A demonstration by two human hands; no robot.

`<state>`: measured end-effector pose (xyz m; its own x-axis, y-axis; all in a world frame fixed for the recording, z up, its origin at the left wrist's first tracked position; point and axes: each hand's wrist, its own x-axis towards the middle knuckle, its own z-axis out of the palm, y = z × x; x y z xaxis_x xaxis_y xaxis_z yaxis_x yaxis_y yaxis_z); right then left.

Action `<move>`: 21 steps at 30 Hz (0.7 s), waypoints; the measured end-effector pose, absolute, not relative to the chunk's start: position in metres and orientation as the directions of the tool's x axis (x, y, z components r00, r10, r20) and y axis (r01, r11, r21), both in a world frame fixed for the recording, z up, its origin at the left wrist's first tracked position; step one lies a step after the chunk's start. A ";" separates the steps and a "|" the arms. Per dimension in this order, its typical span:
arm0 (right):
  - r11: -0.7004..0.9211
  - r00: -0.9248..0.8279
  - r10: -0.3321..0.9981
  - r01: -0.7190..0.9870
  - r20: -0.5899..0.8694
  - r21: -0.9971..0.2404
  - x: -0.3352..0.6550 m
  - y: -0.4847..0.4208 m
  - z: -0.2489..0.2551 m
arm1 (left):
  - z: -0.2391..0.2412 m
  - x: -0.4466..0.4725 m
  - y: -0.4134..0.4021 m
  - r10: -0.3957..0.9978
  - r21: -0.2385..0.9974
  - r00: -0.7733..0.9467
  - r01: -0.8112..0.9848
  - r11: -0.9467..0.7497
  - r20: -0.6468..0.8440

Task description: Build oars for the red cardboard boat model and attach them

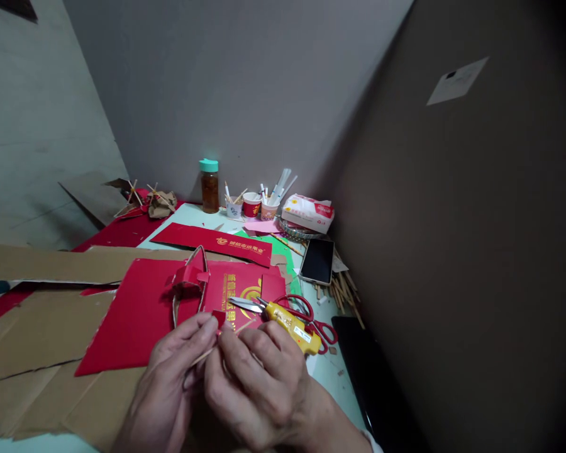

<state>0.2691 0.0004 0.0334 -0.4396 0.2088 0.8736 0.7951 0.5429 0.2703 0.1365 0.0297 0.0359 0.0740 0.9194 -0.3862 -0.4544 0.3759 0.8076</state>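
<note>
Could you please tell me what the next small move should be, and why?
I would probably line the small red piece up with the thin stick: the left hand pinches the piece, and the stick shows close by, between that hand and the right hand.

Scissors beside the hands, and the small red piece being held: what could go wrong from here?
The small red piece is pinched by the left hand, so it could slip or bend.
The scissors lie with blades bare just beyond the hands; a forward reach might brush them.
The yellow tool overlaps the scissors, so lifting one might drag the other.
</note>
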 end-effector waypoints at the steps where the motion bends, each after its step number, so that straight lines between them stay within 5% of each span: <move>1: 0.541 -0.435 0.207 0.797 0.876 0.268 0.271 -0.002 0.035 | 0.035 0.135 0.032 0.921 0.802 0.089 -0.465 0.375 -0.379; 4: 0.538 -0.356 0.290 0.828 0.888 0.156 0.278 -0.012 0.040 | 0.031 0.128 0.038 0.934 0.799 0.166 -0.485 0.356 -0.316; 8: 0.531 0.024 0.429 0.802 0.903 -0.274 0.286 -0.016 0.044 | 0.027 0.122 0.039 0.923 0.802 0.268 -0.464 0.375 -0.277; 10: 0.539 0.210 0.550 0.649 0.808 -0.536 0.290 -0.013 0.044 | 0.027 0.122 0.038 0.913 0.807 0.295 -0.442 0.392 -0.282; 13: 0.465 0.389 0.769 0.204 0.507 -0.861 0.298 -0.009 0.044 | 0.029 0.123 0.035 0.891 0.815 0.343 -0.396 0.424 -0.297; 16: 0.427 0.411 0.848 -0.158 0.334 -0.890 0.303 -0.008 0.045 | 0.031 0.124 0.032 0.876 0.838 0.368 -0.330 0.435 -0.310; 21: 0.439 0.307 0.887 -0.326 0.345 -0.838 0.302 -0.014 0.050 | 0.025 0.118 0.029 0.878 0.911 0.393 -0.186 0.367 -0.274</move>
<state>0.3015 -0.0143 0.0500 0.3068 0.8869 0.3454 -0.3255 0.4388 -0.8375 0.1176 0.0289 0.0249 0.3926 0.8781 -0.2736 -0.1857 0.3670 0.9115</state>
